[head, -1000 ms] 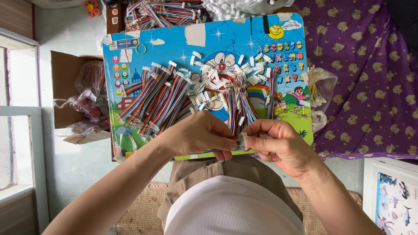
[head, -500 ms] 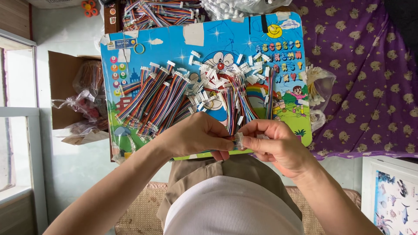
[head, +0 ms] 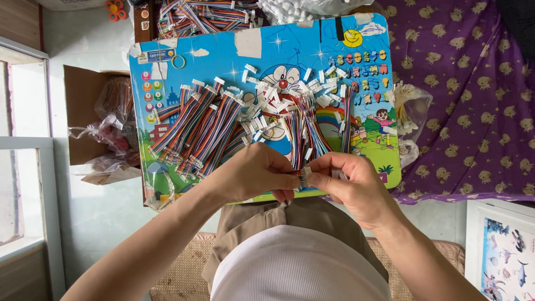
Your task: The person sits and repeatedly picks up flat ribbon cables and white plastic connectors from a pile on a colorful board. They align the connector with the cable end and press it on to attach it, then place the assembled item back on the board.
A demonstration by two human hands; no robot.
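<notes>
My left hand [head: 253, 175] and my right hand [head: 348, 184] meet at the near edge of a small blue cartoon-printed table [head: 217, 50]. Together they pinch the end of a multicoloured ribbon cable with a small white connector [head: 304, 177] between the fingertips. The cable runs up from my fingers into a bundle of similar cables [head: 304, 128]. A heap of rainbow ribbon cables [head: 195, 131] lies on the left half of the table, and loose white connectors [head: 267, 103] are scattered in its middle.
More coloured cables [head: 195, 14] lie piled beyond the table's far edge. A cardboard box with plastic bags [head: 103, 120] stands to the left, a purple patterned cloth [head: 473, 95] to the right. A clear bag [head: 412, 114] sits at the table's right edge.
Both hands stay together at the table's near edge with only slight finger movement on the cable end. Nothing else has moved.
</notes>
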